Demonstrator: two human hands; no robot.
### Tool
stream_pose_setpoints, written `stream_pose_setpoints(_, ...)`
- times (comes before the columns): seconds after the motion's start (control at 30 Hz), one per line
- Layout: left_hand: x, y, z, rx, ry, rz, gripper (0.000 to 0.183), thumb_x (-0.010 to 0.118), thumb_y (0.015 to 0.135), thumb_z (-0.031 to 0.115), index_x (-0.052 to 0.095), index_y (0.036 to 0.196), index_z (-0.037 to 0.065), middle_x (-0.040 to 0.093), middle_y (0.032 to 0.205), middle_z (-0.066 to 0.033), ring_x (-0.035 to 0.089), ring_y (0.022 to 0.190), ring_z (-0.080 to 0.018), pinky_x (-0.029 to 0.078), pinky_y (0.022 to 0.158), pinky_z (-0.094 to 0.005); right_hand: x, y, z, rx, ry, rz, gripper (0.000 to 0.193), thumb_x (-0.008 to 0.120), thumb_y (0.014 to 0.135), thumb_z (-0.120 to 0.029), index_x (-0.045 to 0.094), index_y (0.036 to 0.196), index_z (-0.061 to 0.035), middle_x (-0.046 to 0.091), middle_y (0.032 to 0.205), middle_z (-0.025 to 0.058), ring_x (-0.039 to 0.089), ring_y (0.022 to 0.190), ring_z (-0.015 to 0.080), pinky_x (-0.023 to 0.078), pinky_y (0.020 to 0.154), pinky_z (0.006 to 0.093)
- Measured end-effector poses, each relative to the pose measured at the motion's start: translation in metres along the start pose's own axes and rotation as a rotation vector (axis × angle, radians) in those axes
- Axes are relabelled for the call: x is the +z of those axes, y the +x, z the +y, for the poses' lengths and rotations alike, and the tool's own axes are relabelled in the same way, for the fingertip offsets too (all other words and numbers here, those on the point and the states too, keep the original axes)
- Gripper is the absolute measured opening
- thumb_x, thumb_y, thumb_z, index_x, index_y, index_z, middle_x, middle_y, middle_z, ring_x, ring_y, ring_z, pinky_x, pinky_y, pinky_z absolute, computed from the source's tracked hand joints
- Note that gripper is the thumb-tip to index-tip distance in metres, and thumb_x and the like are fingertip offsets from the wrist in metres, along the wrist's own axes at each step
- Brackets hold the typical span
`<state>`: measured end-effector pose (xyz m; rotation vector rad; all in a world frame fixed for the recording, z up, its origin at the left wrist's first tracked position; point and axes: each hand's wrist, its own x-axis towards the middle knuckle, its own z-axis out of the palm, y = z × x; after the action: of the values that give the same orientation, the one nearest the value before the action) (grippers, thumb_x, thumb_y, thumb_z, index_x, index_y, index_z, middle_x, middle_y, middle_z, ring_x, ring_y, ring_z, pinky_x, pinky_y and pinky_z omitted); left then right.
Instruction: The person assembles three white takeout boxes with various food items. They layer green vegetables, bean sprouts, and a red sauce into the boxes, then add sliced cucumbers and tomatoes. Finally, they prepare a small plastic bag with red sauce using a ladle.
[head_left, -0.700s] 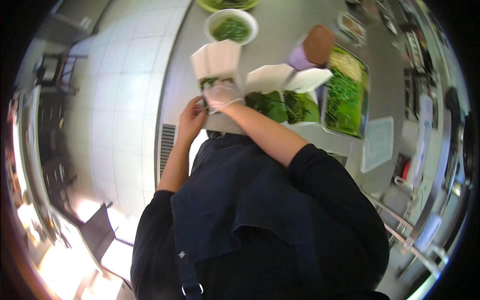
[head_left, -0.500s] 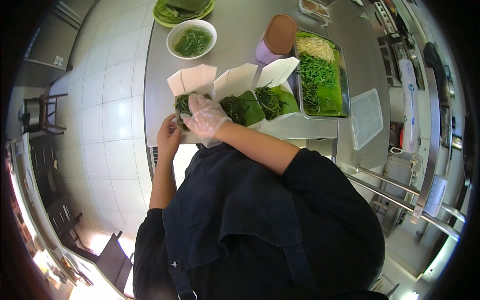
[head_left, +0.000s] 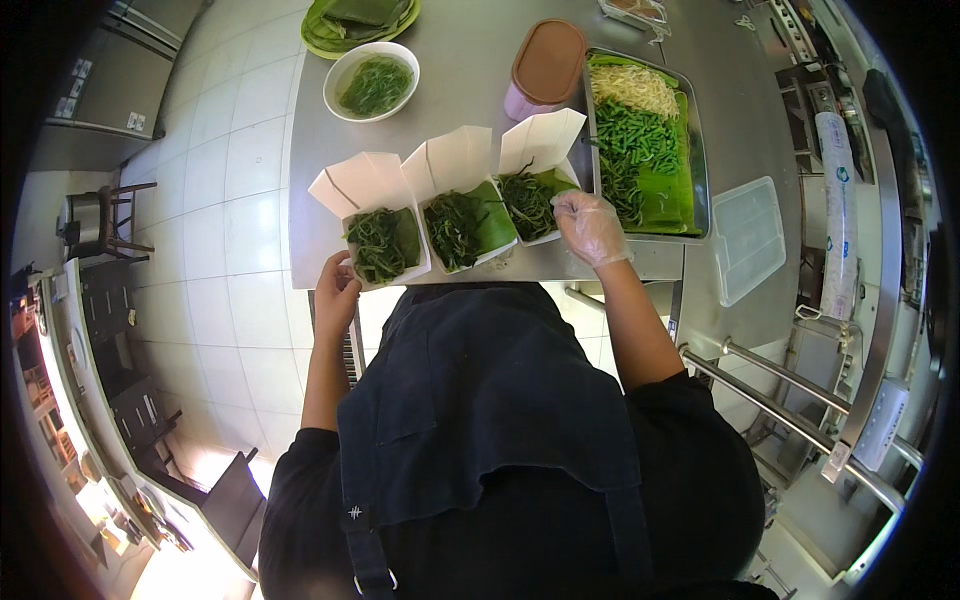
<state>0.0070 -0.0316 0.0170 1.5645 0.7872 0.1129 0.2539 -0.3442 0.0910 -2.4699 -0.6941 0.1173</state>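
Three white paper takeaway boxes stand side by side with their lids up: a left box (head_left: pixel 427 262), a middle box (head_left: pixel 512 240) and a right box (head_left: pixel 541 138). Each is lined with banana leaf and holds dark green cooked leafy vegetables (head_left: pixel 378 243). My bare left hand (head_left: pixel 337 284) has its curled fingers against the near left corner of the left box. In a clear plastic glove, my right hand (head_left: pixel 594 230) is closed at the right rim of the right box; its fingertips partly cover that edge.
Right of the boxes, a metal tray (head_left: pixel 702 150) holds bean sprouts, chopped green beans and leafy greens. Behind stand a brown-lidded tub (head_left: pixel 548 62), a white bowl (head_left: pixel 414 72) of greens in liquid and a plate of leaves (head_left: pixel 362 22). A clear lid (head_left: pixel 748 240) lies at right.
My right hand has left the greens in the left box and moved right to the right box's edge. My left hand stays at the left box. The view has shifted slightly.
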Motion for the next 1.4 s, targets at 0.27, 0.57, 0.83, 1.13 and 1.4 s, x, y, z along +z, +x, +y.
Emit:
stream_pose_setpoints(0.27,0.004,-0.002,0.007,-0.042,-0.087,-0.036,0.051,0.050,0.076,-0.003,0.046,0.126,0.004,0.057,0.091,-0.0046,0.053,0.077,-0.0111,0.043,0.069,-0.0237,0.042,0.048,0.010,0.103,-0.111,0.064,0.030,0.056,0.081,-0.033,0.065,0.074,-0.0050,0.063,0.077,0.0220,0.062,0.075,0.0390,0.049,0.072,0.0465)
stream_pose_setpoints(0.57,0.001,-0.003,-0.006,-0.198,-0.181,-0.009,0.039,0.049,0.092,0.026,0.049,0.126,0.006,0.061,0.100,-0.0023,0.053,0.087,-0.0102,0.037,0.076,-0.0252,0.056,0.058,0.018,0.082,0.009,0.103,0.022,0.058,0.075,-0.028,0.065,0.074,-0.0067,0.065,0.081,0.0174,0.062,0.078,0.0368,0.050,0.073,0.0448)
stream_pose_setpoints(0.83,0.001,-0.003,-0.015,-0.177,-0.234,0.037,0.042,0.043,0.096,0.035,0.050,0.124,0.006,0.062,0.098,-0.0031,0.054,0.085,-0.0112,0.038,0.074,-0.0262,0.013,0.030,0.004,-0.103,-0.230,-0.205,0.018,0.053,0.077,-0.022,0.063,0.074,-0.0070,0.063,0.074,0.0162,0.063,0.073,0.0354,0.051,0.068,0.0458)
stream_pose_setpoints(1.13,-0.004,0.019,-0.024,-0.294,-0.476,0.179,0.050,0.032,0.098,0.046,0.053,0.110,0.002,0.063,0.078,-0.0064,0.056,0.065,-0.0131,0.043,0.065,-0.0246,-0.036,0.026,-0.012,-0.380,-0.117,-0.161,0.022,0.057,0.082,-0.028,0.058,0.073,-0.0080,0.057,0.070,0.0131,0.059,0.069,0.0328,0.049,0.063,0.0416)
stream_pose_setpoints(1.4,-0.005,0.018,-0.025,-0.328,-0.506,0.299,0.054,0.031,0.098,0.047,0.053,0.104,-0.002,0.063,0.075,-0.0131,0.058,0.061,-0.0177,0.047,0.063,-0.0267,-0.129,0.120,0.070,0.344,-0.193,-0.241,0.041,0.055,0.080,-0.045,0.066,0.095,-0.0085,0.065,0.103,0.0145,0.061,0.095,0.0291,0.047,0.085,0.0372)
